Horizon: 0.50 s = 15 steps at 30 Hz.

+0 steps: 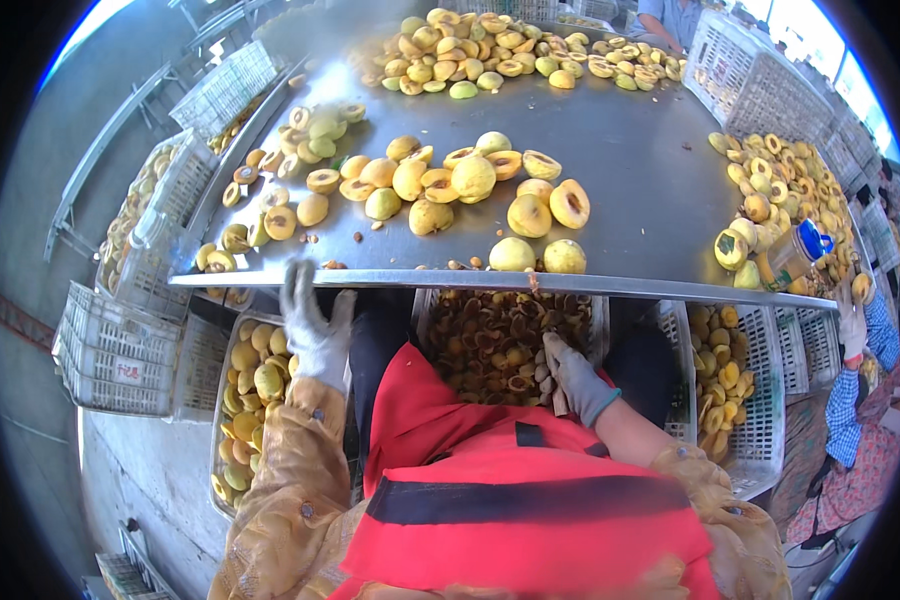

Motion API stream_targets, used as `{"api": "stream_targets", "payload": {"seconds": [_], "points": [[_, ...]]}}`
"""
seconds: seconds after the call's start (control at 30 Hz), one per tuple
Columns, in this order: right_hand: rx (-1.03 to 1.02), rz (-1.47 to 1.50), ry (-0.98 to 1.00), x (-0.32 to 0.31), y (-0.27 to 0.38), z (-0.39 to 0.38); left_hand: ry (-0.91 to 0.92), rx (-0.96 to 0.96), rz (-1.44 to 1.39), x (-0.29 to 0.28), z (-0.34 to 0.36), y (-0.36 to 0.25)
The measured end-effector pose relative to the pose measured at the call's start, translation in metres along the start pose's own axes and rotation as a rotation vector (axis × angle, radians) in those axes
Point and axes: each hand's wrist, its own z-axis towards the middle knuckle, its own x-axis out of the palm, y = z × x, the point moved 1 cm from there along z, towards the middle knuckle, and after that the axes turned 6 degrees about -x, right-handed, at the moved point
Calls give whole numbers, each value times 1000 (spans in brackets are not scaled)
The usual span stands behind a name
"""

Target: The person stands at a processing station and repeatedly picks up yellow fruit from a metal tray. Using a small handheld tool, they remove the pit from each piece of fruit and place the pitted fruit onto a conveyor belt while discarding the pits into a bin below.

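My left hand [317,335], in a pale glove, is at the near edge of the metal table [630,190], with its fingers apart and nothing in them. Halved yellow fruits [440,185] that look like peaches lie on the table beyond it, some cut side up with brown hollows. My right hand [576,377], in a grey glove, is low over the crate of brown pits and fruit pieces [490,345] between my knees. Its fingers are curled together, and whatever they hold is hidden.
A large fruit heap [470,50] covers the table's far side, another [770,190] its right side, with a blue-capped jar [795,255] there. Crates of fruit [245,400] [755,400] flank my legs. Stacked white crates [120,350] stand left. Other people [850,400] work at right and far side.
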Motion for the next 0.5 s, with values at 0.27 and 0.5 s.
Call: {"api": "stream_targets", "payload": {"seconds": [0.27,0.5], "points": [[-99,73,182,-8,6,-20,992,132,126,181,78,-148],[-164,4,158,-9,28,-49,649,-262,-557,187,58,-126]]}}
